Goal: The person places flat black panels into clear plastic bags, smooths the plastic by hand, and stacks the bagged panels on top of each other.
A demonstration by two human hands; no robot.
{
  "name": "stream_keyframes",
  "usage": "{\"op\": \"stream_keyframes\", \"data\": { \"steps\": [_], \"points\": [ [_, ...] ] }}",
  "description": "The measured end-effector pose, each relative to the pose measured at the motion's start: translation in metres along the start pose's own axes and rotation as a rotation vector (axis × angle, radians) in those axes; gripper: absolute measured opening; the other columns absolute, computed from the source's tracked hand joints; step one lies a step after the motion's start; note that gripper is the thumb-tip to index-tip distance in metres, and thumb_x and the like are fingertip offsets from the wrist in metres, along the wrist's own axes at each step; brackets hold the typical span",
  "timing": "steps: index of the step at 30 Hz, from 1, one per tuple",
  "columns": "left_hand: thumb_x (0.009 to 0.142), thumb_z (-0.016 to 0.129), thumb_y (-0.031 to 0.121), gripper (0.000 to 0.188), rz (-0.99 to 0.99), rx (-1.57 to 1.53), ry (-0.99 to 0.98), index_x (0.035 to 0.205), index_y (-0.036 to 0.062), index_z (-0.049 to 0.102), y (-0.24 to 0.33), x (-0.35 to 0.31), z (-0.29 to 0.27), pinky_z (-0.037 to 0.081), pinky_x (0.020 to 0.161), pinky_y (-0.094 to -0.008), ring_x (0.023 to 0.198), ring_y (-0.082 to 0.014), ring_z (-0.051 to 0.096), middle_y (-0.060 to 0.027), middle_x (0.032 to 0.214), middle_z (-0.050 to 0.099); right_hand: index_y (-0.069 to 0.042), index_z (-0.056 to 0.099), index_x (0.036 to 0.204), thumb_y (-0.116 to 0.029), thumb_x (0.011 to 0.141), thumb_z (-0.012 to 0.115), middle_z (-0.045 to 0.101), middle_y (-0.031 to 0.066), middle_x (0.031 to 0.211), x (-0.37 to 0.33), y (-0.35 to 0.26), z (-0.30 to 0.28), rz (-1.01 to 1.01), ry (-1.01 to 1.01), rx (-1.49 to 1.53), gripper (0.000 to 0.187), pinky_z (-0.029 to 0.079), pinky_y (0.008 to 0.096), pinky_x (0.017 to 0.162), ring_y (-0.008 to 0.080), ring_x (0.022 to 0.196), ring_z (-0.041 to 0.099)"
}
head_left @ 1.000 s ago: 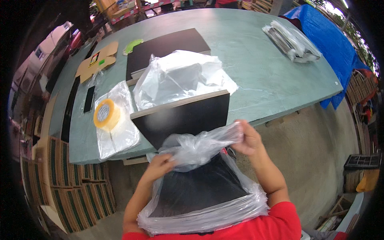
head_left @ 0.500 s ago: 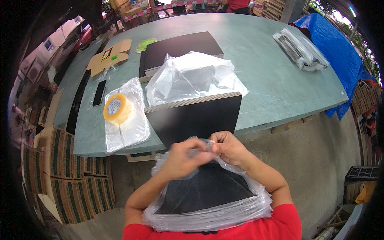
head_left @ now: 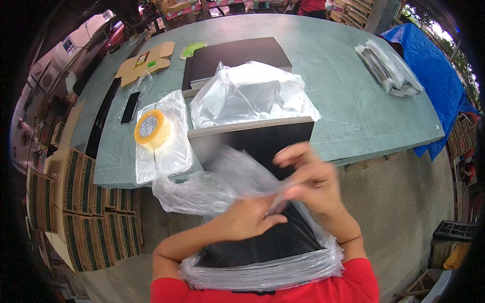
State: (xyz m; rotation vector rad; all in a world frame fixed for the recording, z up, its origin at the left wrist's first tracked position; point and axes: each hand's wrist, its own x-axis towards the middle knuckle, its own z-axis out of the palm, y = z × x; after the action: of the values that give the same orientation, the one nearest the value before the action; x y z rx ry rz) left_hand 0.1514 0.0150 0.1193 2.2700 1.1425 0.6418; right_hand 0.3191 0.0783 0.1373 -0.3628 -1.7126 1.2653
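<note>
A clear plastic bag (head_left: 197, 189) billows out to the left in front of me, its loose part crumpled and partly blurred. My left hand (head_left: 252, 218) is closed on the gathered plastic, thumb pointing right. Just right of it, my right hand (head_left: 316, 179) pinches the film near the thumb; its upper fingers are raised and smeared by motion. Below both hands, a flat black panel (head_left: 252, 247) lies against my body inside clear plastic, which bunches in folds around its near edge. Beyond the hands, a stack of black boards (head_left: 273, 144) leans upright at the table edge.
On the green-grey table (head_left: 353, 131) are a tape roll (head_left: 152, 129) on folded clear bags (head_left: 174, 161), a white plastic bag (head_left: 257, 98), a thick black stack (head_left: 242, 55), a phone-like black slab (head_left: 130, 107), cut cardboard (head_left: 144, 63) and wrapped bundles (head_left: 389, 68). Cartons (head_left: 101, 237) stand lower left.
The plastic has swung out to the left and spread above my left forearm. My left hand has turned and moved slightly lower; my right hand has shifted right, its upper fingers lifting.
</note>
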Motion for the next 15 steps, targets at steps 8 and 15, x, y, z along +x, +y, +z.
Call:
{"op": "stream_keyframes", "data": {
  "steps": [8, 15],
  "points": [
    [0.083, 0.053, 0.020, 0.018, -0.206, -0.794, 0.192, 0.085, 0.0024, 0.057, -0.040, 0.010, -0.008, 0.042, 0.057, -0.0219, 0.064, -0.0061, 0.050, -0.0011, 0.074, 0.057, -0.005, 0.055, 0.090, -0.027, 0.079, 0.056, 0.058, 0.0058, 0.083, 0.016, 0.008, -0.014, 0.770, 0.364, 0.868, 0.025, 0.044, 0.0270, 0.073, 0.0156, 0.079, 0.055],
    [0.081, 0.054, 0.020, 0.016, -0.152, -1.142, -0.057, 0.076, 0.0045, 0.057, -0.042, 0.018, -0.046, 0.041, 0.053, -0.0218, 0.058, -0.0078, 0.049, -0.0005, 0.073, 0.055, 0.000, 0.058, 0.088, -0.033, 0.078, 0.057, 0.056, 0.0028, 0.079, -0.002, 0.022, -0.015, 0.604, -0.347, 0.421, 0.034, 0.043, 0.0259, 0.065, 0.0109, 0.072, 0.051]
  ]
}}
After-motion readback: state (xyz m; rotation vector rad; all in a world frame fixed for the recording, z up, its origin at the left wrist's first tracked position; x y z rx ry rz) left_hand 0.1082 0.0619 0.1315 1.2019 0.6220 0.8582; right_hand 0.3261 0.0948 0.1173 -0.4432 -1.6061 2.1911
